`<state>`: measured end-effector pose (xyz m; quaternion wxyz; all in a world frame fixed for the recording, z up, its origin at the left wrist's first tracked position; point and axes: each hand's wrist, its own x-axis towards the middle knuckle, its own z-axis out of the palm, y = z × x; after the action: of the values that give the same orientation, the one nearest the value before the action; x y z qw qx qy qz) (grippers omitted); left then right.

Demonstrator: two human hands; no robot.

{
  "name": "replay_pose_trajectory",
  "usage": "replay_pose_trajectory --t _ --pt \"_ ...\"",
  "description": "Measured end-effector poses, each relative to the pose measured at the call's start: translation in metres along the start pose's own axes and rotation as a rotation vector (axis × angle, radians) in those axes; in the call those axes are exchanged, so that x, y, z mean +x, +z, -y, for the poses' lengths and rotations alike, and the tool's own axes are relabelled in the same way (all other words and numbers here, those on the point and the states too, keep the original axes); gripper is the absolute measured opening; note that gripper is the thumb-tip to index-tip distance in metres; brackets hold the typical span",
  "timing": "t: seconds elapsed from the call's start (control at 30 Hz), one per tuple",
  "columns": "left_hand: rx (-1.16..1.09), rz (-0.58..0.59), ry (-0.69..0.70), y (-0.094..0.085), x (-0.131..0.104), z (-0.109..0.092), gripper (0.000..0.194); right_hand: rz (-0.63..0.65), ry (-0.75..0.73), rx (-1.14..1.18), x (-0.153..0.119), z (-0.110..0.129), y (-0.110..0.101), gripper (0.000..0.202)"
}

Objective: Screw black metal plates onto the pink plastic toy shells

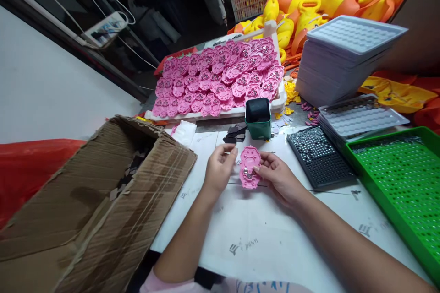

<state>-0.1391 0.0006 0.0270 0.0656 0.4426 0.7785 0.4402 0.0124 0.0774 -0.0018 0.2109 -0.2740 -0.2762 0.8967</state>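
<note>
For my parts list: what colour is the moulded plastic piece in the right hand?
The moulded plastic piece is pink; see the head view.

Counted two hands, one held pink piece, dozens of heaped pink pieces, one green bin, one cardboard box, one black grid tray, one green tray and two stacks of pale trays.

The pink piece hides some fingertips of the right hand. Its shiny bits are too small to make out. You can't tell if the left hand pinches anything. The cardboard box and green tray run off the edges. The box's side hides some black scraps.
</note>
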Motion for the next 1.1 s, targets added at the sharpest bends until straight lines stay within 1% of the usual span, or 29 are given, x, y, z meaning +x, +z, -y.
replay_pose_trajectory --t 0.07,0.2,0.3,0.37,0.43,0.5,0.6,0.63,0.7,0.87,1.0,1.1 --pt "0.064 -0.001 0.003 0.000 -0.001 0.011 0.030 -0.012 -0.004 0.007 0.000 0.000 0.000 0.054" --pt "0.241 -0.062 -0.007 -0.006 0.014 0.039 0.023 -0.029 0.002 0.008 -0.001 0.003 0.001 0.054" --pt "0.351 -0.028 -0.021 -0.006 0.021 0.047 0.037 -0.032 0.026 -0.004 -0.002 0.005 0.001 0.053" --pt "0.397 0.027 -0.013 -0.002 0.021 0.044 0.040 -0.036 0.036 -0.006 -0.002 0.006 0.002 0.053" --pt "0.421 0.084 0.004 0.001 0.018 0.039 0.039 -0.038 0.040 -0.003 -0.003 0.007 0.002 0.052" --pt "0.472 0.198 0.034 0.002 0.014 0.034 0.043 -0.033 0.039 0.002 -0.003 0.007 0.002 0.052" --pt "0.602 0.436 0.075 0.000 0.008 0.029 0.054 -0.022 0.041 0.010 -0.003 0.006 0.002 0.052" --pt "0.641 0.491 0.073 -0.001 0.006 0.027 0.056 -0.019 0.042 0.012 -0.003 0.006 0.002 0.052" --pt "0.689 0.535 0.043 -0.003 0.005 0.024 0.057 -0.014 0.047 0.014 -0.003 0.006 0.002 0.053" --pt "0.728 0.522 -0.008 -0.003 0.006 0.017 0.056 -0.015 0.051 0.019 -0.003 0.006 0.002 0.052" --pt "0.723 0.498 0.005 -0.003 0.005 0.015 0.054 -0.013 0.052 0.010 -0.004 0.007 0.003 0.051" --pt "0.706 0.445 0.023 -0.004 0.003 0.017 0.053 -0.011 0.054 0.002 -0.004 0.007 0.003 0.051"
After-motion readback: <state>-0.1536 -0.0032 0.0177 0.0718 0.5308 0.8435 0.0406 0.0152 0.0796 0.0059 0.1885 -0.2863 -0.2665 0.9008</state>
